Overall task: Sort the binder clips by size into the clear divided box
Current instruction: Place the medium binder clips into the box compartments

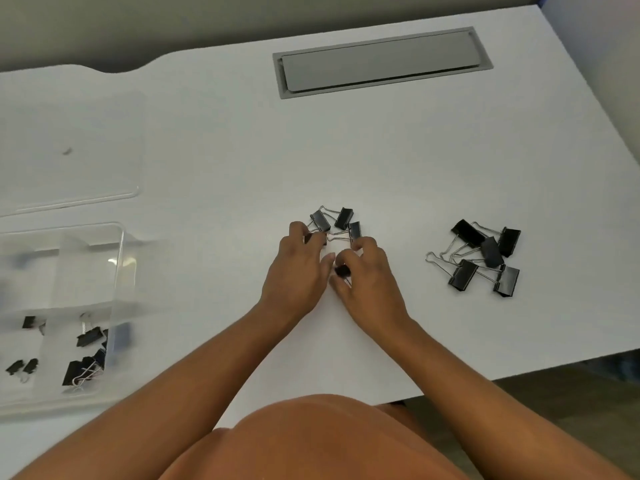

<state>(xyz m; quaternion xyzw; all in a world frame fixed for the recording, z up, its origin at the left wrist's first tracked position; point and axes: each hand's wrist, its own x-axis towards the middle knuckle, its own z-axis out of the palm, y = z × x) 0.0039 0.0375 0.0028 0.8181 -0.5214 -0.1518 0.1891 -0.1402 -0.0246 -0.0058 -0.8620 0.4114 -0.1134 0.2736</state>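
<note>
A small cluster of medium black binder clips lies mid-table. My left hand rests on the cluster's left side, its fingertips on a clip there. My right hand sits just right of it, pinching a small black clip between thumb and fingers. A pile of larger black binder clips lies to the right, apart from both hands. The clear divided box stands at the left edge, with black clips of different sizes in its near compartments.
The box's clear lid lies flat behind the box. A grey cable hatch is set into the white table at the back. The table's front edge runs diagonally at lower right.
</note>
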